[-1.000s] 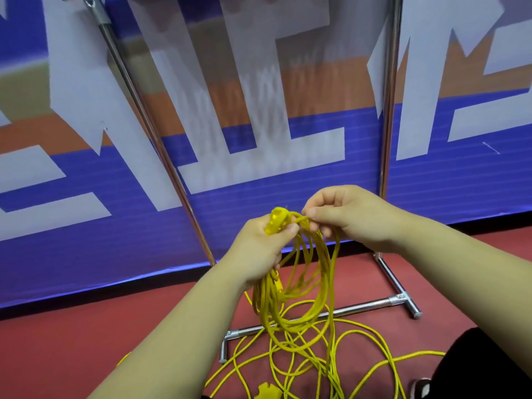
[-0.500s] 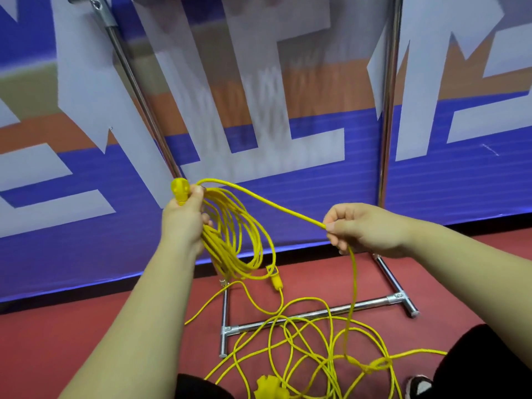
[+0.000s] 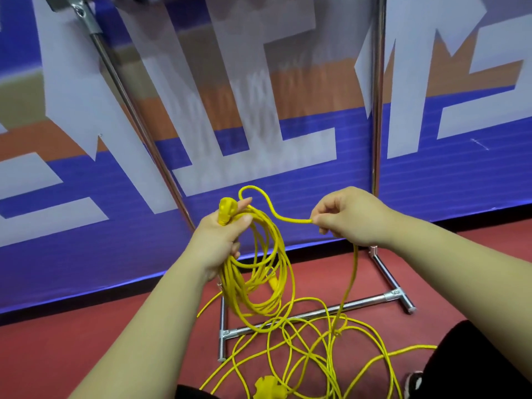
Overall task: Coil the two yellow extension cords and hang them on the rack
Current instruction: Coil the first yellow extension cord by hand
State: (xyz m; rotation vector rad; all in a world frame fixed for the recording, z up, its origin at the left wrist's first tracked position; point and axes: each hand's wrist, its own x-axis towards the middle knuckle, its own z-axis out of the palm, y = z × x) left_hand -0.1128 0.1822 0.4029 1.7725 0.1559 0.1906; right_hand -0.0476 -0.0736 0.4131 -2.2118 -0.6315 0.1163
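Left hand (image 3: 216, 243), right hand (image 3: 347, 217) holding cord (image 3: 290, 221), rack (image 3: 375, 116) behind

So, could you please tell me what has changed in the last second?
The left hand swung left with the coiled yellow extension cord, then back; the right hand drew out a fresh length and brings it over as a loop. Both grips and the chrome metal rack stayed.

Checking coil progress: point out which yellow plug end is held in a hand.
The plug poking up from the left hand, which grips the coil. A second plug dangles among the hanging loops; a third end lies on the floor.
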